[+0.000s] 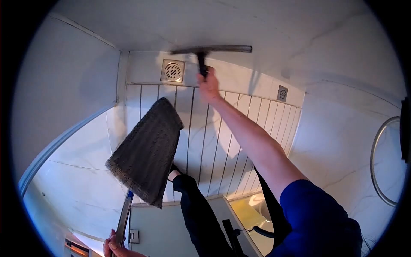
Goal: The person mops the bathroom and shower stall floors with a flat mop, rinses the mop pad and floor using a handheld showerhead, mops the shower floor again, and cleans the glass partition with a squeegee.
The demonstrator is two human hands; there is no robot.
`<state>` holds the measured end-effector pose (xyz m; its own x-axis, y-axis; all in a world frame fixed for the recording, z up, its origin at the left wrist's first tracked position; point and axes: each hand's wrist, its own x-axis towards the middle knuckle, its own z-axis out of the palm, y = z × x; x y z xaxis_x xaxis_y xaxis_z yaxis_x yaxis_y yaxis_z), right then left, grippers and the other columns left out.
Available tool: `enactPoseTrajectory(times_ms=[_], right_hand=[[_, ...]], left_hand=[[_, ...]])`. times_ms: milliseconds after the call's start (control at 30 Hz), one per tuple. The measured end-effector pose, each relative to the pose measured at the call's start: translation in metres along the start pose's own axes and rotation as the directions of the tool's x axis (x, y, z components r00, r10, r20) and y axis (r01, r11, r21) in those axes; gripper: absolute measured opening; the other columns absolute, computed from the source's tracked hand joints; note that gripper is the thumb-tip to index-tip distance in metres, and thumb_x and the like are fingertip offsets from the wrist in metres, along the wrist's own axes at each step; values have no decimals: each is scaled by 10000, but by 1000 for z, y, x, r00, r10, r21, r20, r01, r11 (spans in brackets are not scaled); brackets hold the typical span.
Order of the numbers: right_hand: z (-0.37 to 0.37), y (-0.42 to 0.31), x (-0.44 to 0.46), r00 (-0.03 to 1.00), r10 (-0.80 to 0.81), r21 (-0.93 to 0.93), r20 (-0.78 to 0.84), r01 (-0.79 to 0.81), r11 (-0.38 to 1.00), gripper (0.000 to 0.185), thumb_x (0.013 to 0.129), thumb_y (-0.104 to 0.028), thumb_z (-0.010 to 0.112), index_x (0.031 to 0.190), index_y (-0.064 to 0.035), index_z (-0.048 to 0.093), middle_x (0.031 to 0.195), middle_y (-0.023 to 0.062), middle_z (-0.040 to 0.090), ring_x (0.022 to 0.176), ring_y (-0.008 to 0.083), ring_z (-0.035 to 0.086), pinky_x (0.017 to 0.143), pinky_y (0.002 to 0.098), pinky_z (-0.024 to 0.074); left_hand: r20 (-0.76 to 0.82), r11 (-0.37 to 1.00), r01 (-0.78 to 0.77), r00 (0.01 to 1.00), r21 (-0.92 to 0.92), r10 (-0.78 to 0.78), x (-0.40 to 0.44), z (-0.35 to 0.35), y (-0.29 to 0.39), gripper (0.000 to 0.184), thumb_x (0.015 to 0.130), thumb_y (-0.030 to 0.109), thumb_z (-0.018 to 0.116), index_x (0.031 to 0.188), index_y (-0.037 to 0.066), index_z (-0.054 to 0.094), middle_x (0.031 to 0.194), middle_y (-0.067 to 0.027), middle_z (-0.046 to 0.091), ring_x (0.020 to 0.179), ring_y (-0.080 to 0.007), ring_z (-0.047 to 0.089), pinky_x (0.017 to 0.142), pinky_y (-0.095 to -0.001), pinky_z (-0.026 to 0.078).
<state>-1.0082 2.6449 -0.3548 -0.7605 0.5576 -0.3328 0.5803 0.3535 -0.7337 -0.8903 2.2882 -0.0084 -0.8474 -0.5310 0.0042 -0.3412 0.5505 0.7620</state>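
My right hand (208,85) is closed around the black handle of a squeegee (218,49), arm stretched out toward the far wall. The squeegee's long blade lies sideways against or very near the wall's marbled surface; contact is hard to make out. At the bottom left, my left hand (117,245) grips the metal pole of a flat mop (147,154). Its grey, fringed pad is raised toward the camera, above the grooved floor, and hides part of it.
A square metal drain cover (173,70) sits left of the squeegee, and a smaller drain (282,93) to the right. A glass panel (68,64) stands at left. A shower hose (373,160) hangs at right. My leg (195,210) is below the mop pad.
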Motion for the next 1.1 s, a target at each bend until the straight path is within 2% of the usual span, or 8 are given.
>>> enactPoseTrajectory(times_ms=[100,233,300,467,633,767,800,1100], right_hand=[[-40,66,10,845,524,362,103,-523,772,210,867,-232,477,878,-24,448,725,112,552,679,232,593,518,359,473],[-96,58,-60,696,539,517,475,-716,469,224,863,-259,480,790,-47,490,674,52,534,498,136,511,389,243,416],[-103,13,-121,504,561,379,657,-863,333,231,872,-276,463,839,-52,509,666,42,530,508,111,503,377,226,383],[-90,-108,-202,-31,268,-22,963,-999,-37,319,877,-360,499,970,-55,513,621,18,485,395,37,360,306,178,248],[-77,-101,-148,-89,426,-330,900,-778,535,370,834,-400,536,899,-38,580,734,48,603,441,59,459,353,201,300],[-23,-109,-94,213,391,-424,896,146,894,315,783,-294,471,803,-1,585,653,79,596,524,142,571,512,271,458],[0,-105,-83,120,421,-438,899,238,867,282,778,-258,461,813,-7,586,636,84,592,507,140,558,493,279,451],[-10,-165,-103,-221,-19,25,975,25,999,352,738,-328,639,953,-49,644,662,54,607,566,103,567,470,243,423]], left_hand=[[-89,992,122,988,-36,-125,-1,-7,-20,186,822,86,576,937,-56,543,823,-179,582,693,-236,577,625,-323,508],[-150,874,487,864,-2,-481,3,-46,-84,450,802,282,613,1124,27,429,979,-131,585,904,-256,575,774,-350,466],[144,727,-110,989,678,16,-29,-52,-69,268,828,75,565,1066,-41,530,960,-188,566,788,-258,570,666,-335,500],[177,791,-57,982,609,-65,-52,-36,-44,291,844,46,533,1130,-3,514,1050,-183,518,818,-246,565,655,-326,506],[16,904,427,904,4,-427,-63,-24,-28,316,857,142,552,1122,-24,505,1057,-190,489,778,-204,562,527,-270,499],[296,691,-287,949,664,110,-66,-40,-47,246,846,141,574,951,-74,516,911,-187,558,650,-198,562,501,-260,482],[149,850,-96,989,517,21,-64,-36,-44,238,848,149,571,928,-68,515,892,-184,566,627,-196,558,498,-259,477],[-26,949,315,949,-11,-316,-54,13,-27,229,845,170,568,893,-49,521,770,-155,582,551,-179,535,459,-240,430]])
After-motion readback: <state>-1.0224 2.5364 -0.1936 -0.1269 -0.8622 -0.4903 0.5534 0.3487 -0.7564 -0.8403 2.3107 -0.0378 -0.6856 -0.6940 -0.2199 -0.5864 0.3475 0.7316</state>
